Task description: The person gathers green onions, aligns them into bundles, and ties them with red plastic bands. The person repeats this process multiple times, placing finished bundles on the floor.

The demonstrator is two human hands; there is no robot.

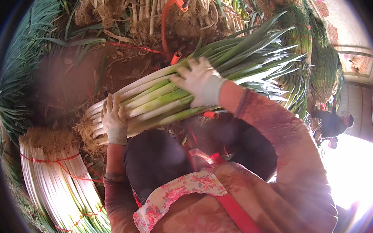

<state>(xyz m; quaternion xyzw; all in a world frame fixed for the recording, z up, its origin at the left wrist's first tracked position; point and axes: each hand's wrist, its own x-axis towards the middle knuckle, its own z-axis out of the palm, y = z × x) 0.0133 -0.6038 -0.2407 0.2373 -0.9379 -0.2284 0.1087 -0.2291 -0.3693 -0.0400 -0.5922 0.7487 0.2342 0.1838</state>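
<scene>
A loose bundle of long green onions point(155, 97) lies slantwise before me, roots point(90, 135) at the left and green leaves fanning out at the upper right. My left hand point(113, 117), in a pale glove, rests flat over the white stalks near the roots. Farther along, my gloved right hand point(200, 80) presses on the stalks where they turn green, fingers spread. Both palms touch the bundle without closing around it. Under it are orange-red tubes, one tube end point(176, 57) showing behind the bundle and another tube end point(211, 115) in front.
Tied green onions point(59, 182) with red string lie at lower left. Untrimmed, soil-covered onions point(146, 16) line the back, near a bent orange tube point(164, 24). Leafy heaps stand at left point(27, 60) and right point(319, 50). Another person point(331, 122) is at far right.
</scene>
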